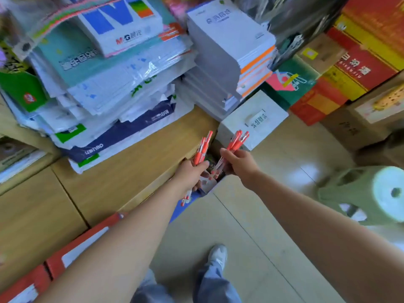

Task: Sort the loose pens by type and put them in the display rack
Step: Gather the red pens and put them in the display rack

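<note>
A person stood at a wooden counter (pixel 131 171) stacked with packets of paper (pixel 113 84), holding a bunch of red pens (pixel 234 145) in each hand. The pens looked light, stiff and smooth-barrelled, so a loose handful would probably slide or fan apart. A firm hold round the middle of the barrels seemed the safest way to carry them.

The left hand (pixel 192 172) had its fingers curled tightly round the left bunch (pixel 202 147), with the capped ends pointing up and away and the tips poking out below the palm. The right hand (pixel 239 164) was closed round the right bunch (pixel 237 139) in the same way.

The pens had orange-red caps and grips, and paler barrels showed lower down. Both bunches were held near each other, above a dark gap between the end of the counter and a white box (pixel 251 121) on the floor. What lay in that gap was too blurred to tell. No display rack could be made out.
</note>
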Action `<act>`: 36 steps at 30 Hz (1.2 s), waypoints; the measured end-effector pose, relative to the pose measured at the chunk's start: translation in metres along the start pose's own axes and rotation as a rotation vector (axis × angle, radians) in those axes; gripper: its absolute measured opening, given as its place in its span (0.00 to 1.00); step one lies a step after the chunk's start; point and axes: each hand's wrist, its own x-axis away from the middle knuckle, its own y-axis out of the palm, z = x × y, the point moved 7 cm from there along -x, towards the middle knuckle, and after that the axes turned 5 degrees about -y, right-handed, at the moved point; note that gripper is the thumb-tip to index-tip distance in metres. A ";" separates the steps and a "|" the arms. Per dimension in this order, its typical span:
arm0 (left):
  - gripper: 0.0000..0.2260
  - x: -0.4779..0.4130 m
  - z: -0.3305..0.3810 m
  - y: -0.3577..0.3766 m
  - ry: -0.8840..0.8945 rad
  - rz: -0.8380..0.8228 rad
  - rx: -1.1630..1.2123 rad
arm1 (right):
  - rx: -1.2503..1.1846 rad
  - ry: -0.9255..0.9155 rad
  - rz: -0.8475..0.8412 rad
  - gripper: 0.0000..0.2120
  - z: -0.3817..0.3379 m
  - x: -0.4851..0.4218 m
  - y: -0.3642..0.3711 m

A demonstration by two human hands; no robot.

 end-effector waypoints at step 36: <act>0.06 -0.278 0.503 0.316 0.115 -0.148 -0.099 | -0.216 0.036 0.004 0.10 -0.277 -0.391 -0.431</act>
